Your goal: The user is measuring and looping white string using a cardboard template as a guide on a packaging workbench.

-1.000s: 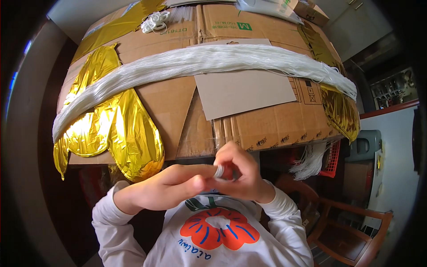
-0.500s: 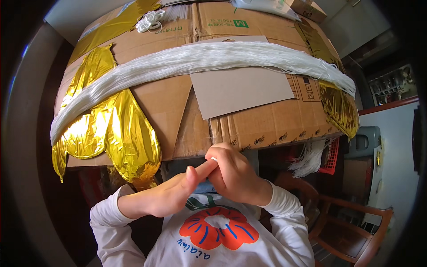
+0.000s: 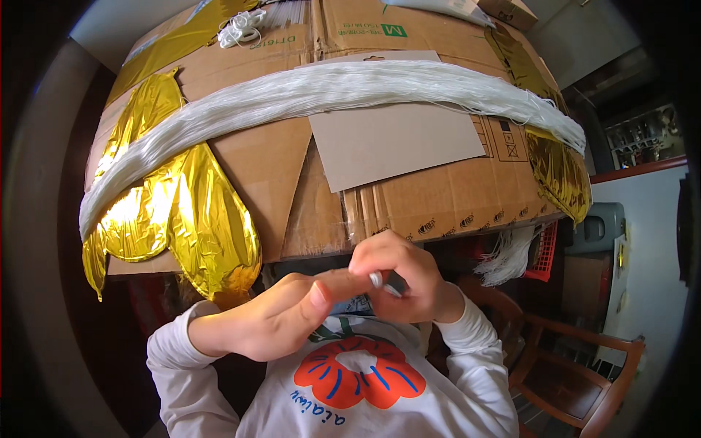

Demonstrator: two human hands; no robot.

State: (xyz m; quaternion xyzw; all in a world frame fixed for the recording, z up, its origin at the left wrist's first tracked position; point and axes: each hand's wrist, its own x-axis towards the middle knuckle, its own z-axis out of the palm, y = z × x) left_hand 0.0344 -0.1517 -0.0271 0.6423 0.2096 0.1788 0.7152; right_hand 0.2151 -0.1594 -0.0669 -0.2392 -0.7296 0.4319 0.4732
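Thread (image 3: 376, 279): white, a small part showing at the tips of the left fingers, within the curl of the right; the rest is hidden.
Left hand (image 3: 274, 317): fingers held out straight toward the right hand, thumb standing apart.
Right hand (image 3: 409, 285): fingers bent round the left fingertips; I cannot tell how firmly they grip the thread.
Skein (image 3: 328, 91): long, white, stretched across the cardboard (image 3: 255, 171) beyond both hands.
Card (image 3: 394, 150): grey, flat, partly under the skein.
Foil (image 3: 208, 219): gold, at the left, crossed by the skein, drooping over the cardboard's near edge.
Basket (image 3: 542, 255): red, lower right, beside hanging white strands (image 3: 507, 259).
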